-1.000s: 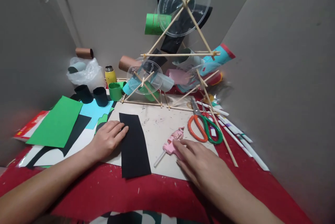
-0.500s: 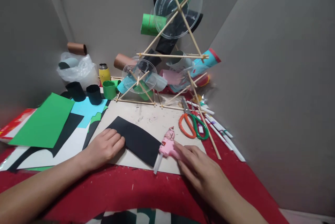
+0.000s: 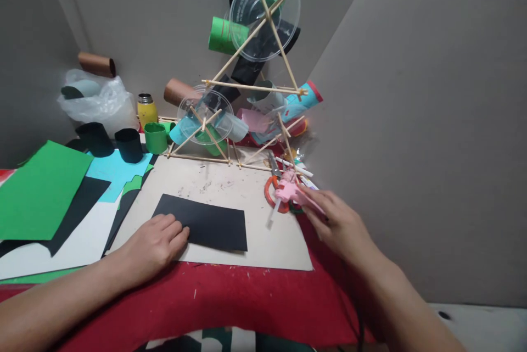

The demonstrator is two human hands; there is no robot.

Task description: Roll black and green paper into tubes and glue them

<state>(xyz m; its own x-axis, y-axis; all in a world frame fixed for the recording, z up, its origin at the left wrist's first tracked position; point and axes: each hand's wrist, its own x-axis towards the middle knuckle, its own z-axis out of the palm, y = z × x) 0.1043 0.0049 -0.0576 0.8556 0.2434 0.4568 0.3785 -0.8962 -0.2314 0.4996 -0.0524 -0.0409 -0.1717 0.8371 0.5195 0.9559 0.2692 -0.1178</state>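
A black paper strip (image 3: 214, 225) lies on the pale board (image 3: 263, 187). At its left end my left hand (image 3: 158, 242) presses down with curled fingers, gripping the paper's edge. My right hand (image 3: 335, 220) is closed around the handle of a pink hot glue gun (image 3: 288, 188), off to the right of the strip. A clear glue stick (image 3: 273, 214) sticks out of the gun's back, and its nozzle points away from me. Behind the gun lie scissors (image 3: 269, 190) with orange and green handles, partly covered by it.
A stick-framed model (image 3: 255, 87) with clear lids and coloured tubes stands at the back. Coloured paper sheets (image 3: 45, 193) spread over the left. Black paper rings (image 3: 129, 145), a green ring (image 3: 155, 138), a yellow bottle (image 3: 147, 109) and a plastic bag (image 3: 99, 102) stand behind them.
My right hand has carried the glue gun away from the strip, right and farther back, over the scissors. The strip has turned to lie more level under my left hand. The view has shifted slightly.
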